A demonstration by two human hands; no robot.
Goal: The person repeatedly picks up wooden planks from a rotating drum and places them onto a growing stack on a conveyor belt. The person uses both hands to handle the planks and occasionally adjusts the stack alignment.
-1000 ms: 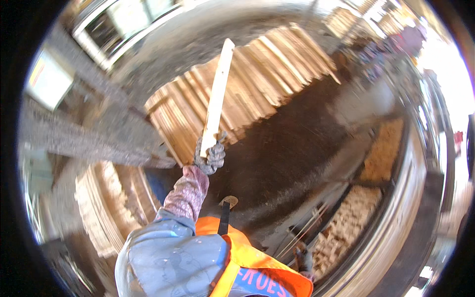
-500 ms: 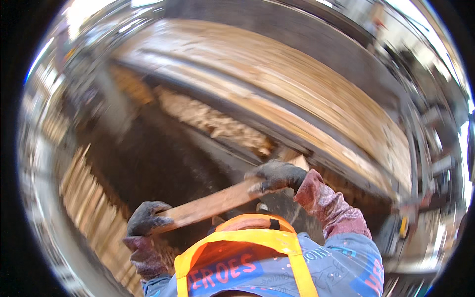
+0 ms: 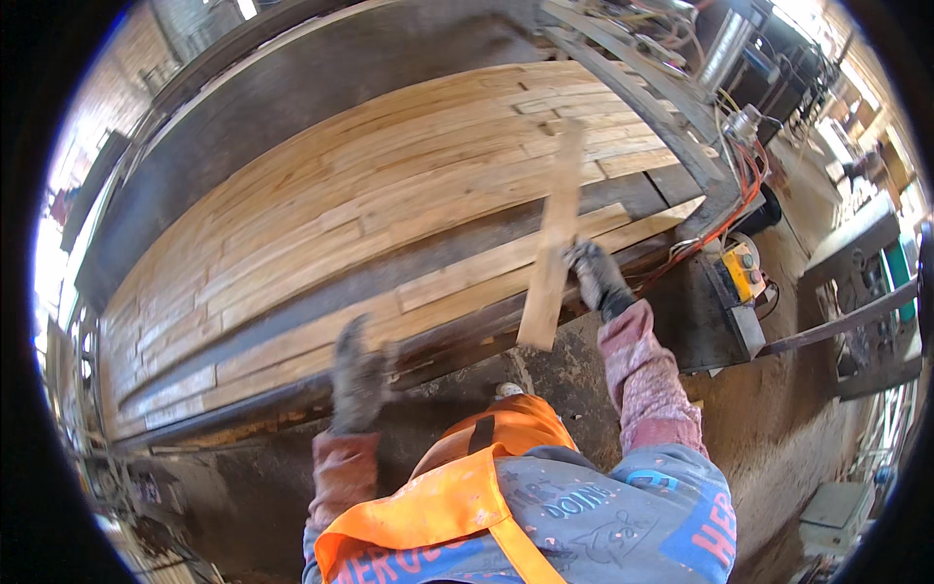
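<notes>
A wooden board [image 3: 551,253] stands out tilted over the near edge of a large metal table, its far end blurred by motion. My right hand [image 3: 595,273], in a dark grey glove, grips the board by its right edge. Off to the left, my gloved left hand [image 3: 360,375] is raised at the table's front edge, smeared by motion, with fingers stretched out and nothing in them. Long wooden strips [image 3: 321,204] lie side by side across the table. Nearer me, two narrow rows of strips [image 3: 418,302] run along the front, parted from the rest by a dark gap.
A metal frame [image 3: 642,97] spans the table's right end. Red hoses [image 3: 749,185] hang beside it. At the right front corner sits a yellow control box [image 3: 744,271] with buttons. A grey machine [image 3: 866,292] stands further right, and an upright dark wall [image 3: 292,78] backs the table.
My view has swung right from a stack of wood to the table. My left hand has let go of the board, which the right hand now holds out over the table.
</notes>
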